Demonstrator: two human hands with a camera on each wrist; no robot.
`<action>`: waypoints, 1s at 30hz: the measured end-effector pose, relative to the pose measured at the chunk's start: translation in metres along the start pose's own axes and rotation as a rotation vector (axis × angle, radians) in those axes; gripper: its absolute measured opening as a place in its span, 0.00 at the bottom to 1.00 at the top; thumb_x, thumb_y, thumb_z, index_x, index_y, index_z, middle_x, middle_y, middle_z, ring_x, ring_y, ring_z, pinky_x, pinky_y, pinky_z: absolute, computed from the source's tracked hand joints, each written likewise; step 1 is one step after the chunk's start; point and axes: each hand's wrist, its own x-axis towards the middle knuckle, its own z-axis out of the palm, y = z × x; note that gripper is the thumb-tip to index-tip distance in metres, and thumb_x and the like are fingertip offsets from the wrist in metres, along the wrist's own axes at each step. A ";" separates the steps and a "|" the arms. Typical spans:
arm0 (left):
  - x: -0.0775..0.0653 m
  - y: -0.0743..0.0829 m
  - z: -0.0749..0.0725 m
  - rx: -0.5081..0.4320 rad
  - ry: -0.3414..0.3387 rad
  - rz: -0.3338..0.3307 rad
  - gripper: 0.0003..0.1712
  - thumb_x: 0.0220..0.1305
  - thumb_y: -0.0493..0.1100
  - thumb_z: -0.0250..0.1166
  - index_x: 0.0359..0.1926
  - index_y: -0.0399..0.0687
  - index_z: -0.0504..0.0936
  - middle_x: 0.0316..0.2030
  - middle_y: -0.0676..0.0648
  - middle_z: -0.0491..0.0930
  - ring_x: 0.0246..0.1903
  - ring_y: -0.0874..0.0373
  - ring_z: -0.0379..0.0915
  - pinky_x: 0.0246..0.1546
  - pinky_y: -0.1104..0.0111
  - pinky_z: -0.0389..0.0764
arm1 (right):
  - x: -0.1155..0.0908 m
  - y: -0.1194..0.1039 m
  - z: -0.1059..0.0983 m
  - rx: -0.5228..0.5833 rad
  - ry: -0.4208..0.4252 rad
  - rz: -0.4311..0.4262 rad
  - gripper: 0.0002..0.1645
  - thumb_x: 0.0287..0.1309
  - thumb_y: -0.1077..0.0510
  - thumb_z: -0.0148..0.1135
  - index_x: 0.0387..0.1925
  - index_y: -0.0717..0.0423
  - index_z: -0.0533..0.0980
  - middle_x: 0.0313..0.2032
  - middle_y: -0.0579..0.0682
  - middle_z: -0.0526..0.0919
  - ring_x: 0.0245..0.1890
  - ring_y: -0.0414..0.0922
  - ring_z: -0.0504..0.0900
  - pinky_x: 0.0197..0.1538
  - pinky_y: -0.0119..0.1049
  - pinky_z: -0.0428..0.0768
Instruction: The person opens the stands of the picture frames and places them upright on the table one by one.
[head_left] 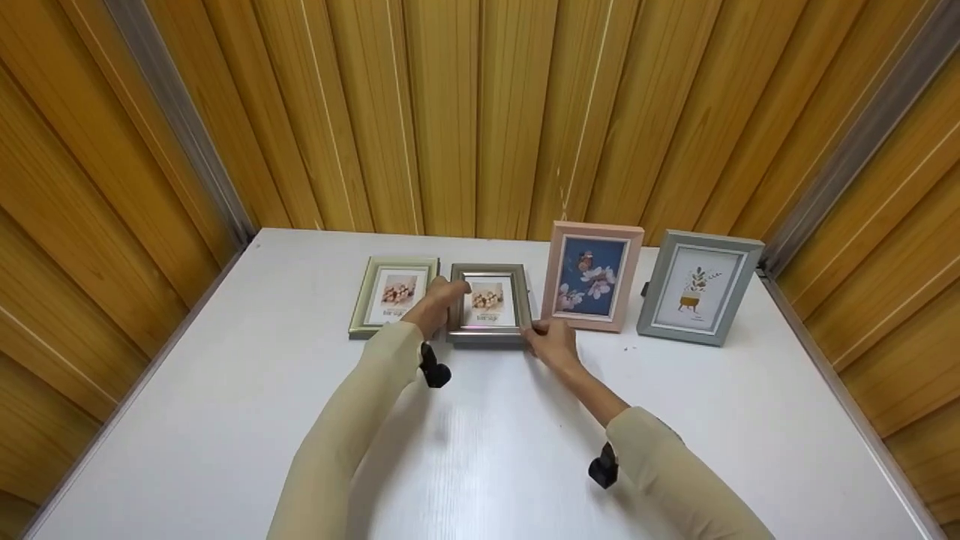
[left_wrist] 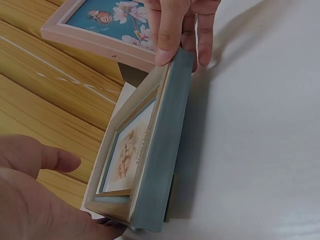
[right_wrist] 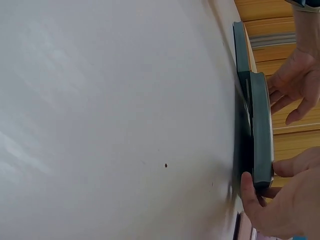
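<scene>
A grey-brown picture frame [head_left: 487, 334] with a small floral print is tipped up off the white table in the left wrist view, its blue-grey side showing. My right hand [head_left: 553, 343] pinches its near right corner, thumb on the front and fingers behind. At its left side is my left hand [head_left: 439, 304], thumb held apart from the frame and a finger at the edge in the left wrist view. A pale gold picture frame [head_left: 358, 300] lies just left of it, partly covered by my left hand.
To the right stand a pink picture frame [head_left: 631, 277] with a blossom picture and a grey-green picture frame [head_left: 739, 292] with a plant print. Wood-patterned panels [head_left: 442, 112] wall in the white table [head_left: 480, 465] at the back and sides.
</scene>
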 end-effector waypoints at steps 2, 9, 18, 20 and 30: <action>-0.003 0.001 0.000 0.000 -0.011 -0.023 0.44 0.63 0.40 0.56 0.76 0.30 0.51 0.77 0.34 0.51 0.78 0.43 0.46 0.80 0.50 0.50 | -0.001 -0.001 -0.001 0.007 0.002 0.007 0.14 0.62 0.64 0.67 0.45 0.72 0.85 0.35 0.63 0.89 0.23 0.37 0.79 0.26 0.22 0.77; -0.010 0.004 -0.005 -0.097 -0.022 -0.045 0.44 0.64 0.41 0.56 0.77 0.33 0.50 0.78 0.34 0.50 0.78 0.40 0.45 0.79 0.45 0.50 | -0.004 -0.005 -0.009 0.021 -0.001 0.013 0.15 0.62 0.64 0.68 0.48 0.70 0.84 0.39 0.64 0.90 0.27 0.37 0.80 0.27 0.22 0.77; -0.019 0.006 -0.010 -0.213 0.013 -0.019 0.35 0.66 0.41 0.55 0.71 0.33 0.58 0.69 0.35 0.64 0.65 0.46 0.64 0.70 0.55 0.69 | -0.010 -0.005 -0.021 0.039 -0.007 -0.027 0.16 0.60 0.66 0.69 0.48 0.73 0.83 0.40 0.65 0.89 0.37 0.45 0.86 0.41 0.30 0.84; -0.022 0.006 -0.012 -0.201 0.015 -0.007 0.33 0.64 0.39 0.53 0.68 0.33 0.59 0.63 0.36 0.67 0.59 0.48 0.66 0.65 0.57 0.72 | -0.010 -0.005 -0.024 0.052 -0.022 -0.018 0.18 0.60 0.66 0.69 0.50 0.74 0.82 0.43 0.67 0.88 0.41 0.48 0.86 0.45 0.32 0.85; -0.036 0.005 -0.019 -0.187 -0.050 0.010 0.28 0.66 0.31 0.51 0.67 0.36 0.61 0.42 0.46 0.68 0.40 0.56 0.67 0.47 0.62 0.74 | -0.021 -0.010 -0.044 0.217 -0.197 0.049 0.32 0.59 0.71 0.64 0.65 0.78 0.69 0.54 0.73 0.80 0.40 0.41 0.83 0.45 0.29 0.86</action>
